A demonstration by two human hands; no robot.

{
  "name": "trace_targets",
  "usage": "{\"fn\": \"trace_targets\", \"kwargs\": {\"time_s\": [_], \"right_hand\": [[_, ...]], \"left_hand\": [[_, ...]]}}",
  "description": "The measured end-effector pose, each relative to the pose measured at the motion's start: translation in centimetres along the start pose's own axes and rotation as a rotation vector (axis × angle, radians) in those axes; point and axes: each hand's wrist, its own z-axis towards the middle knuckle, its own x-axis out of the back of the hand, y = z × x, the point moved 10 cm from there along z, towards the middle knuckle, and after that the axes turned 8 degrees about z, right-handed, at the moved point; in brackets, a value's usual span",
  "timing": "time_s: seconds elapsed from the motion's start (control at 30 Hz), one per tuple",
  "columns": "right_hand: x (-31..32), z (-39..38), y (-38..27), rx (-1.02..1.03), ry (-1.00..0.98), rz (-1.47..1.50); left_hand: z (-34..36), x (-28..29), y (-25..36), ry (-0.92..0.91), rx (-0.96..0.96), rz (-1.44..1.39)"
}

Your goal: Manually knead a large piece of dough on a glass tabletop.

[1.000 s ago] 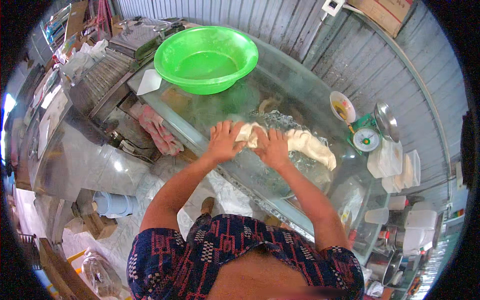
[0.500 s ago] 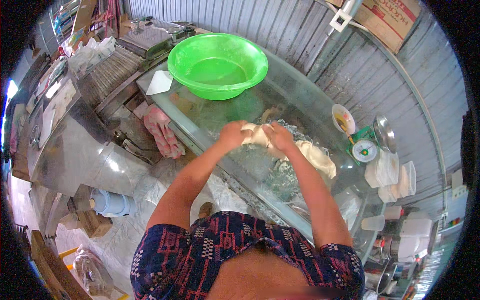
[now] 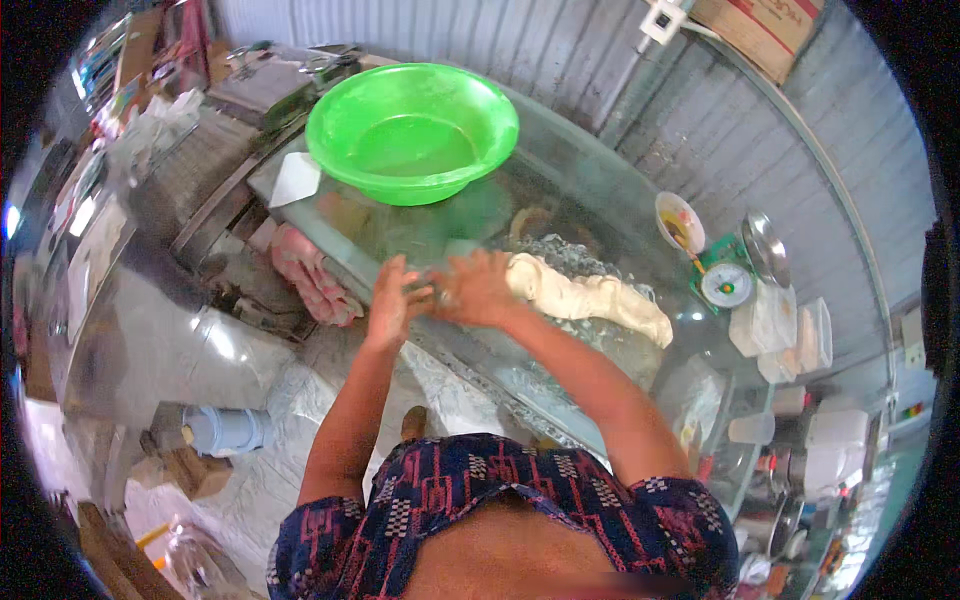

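A long, lumpy roll of pale dough (image 3: 590, 300) lies on the glass tabletop (image 3: 560, 360), with white floury smears around it. Off its left end, my right hand (image 3: 478, 288) is over the table, its fingers smeared by motion. Close beside that, near the table's front edge, my left hand (image 3: 394, 305) is raised with its fingers apart and nothing in them. Neither hand grips the dough; my right hand is the nearer to it.
A big green basin (image 3: 400, 188) stands at the far left of the table, next to a white card-like piece (image 3: 296, 180). Beyond the dough's right end are a dial scale (image 3: 724, 285), a small bowl (image 3: 680, 222) and plastic tubs (image 3: 765, 325). A pink cloth (image 3: 308, 275) hangs left of the table.
Both hands have left the dough and moved left, coming close together. The dough's near-hand end, gripped and lifted before, now rests on the table. The view has shifted slightly.
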Motion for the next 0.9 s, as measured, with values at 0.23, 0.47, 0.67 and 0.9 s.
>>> {"fn": "trace_targets", "kwargs": {"time_s": [0.23,0.47,0.67,0.9], "right_hand": [[-1.5,1.2,0.9,0.190,0.207,0.051],[-3.4,7.6,4.7,-0.108,-0.002,0.154],[-0.4,4.0,5.0,-0.263,0.248,0.231],[0.2,-6.8,-1.3,0.189,0.445,0.079]], "left_hand": [[-1.0,1.7,0.8,0.006,-0.045,0.166],[-1.3,0.8,2.0,-0.022,-0.062,0.304],[0.0,-2.5,4.3,0.023,-0.262,0.669],[-1.5,-9.0,5.9,-0.220,-0.540,0.793]]}}
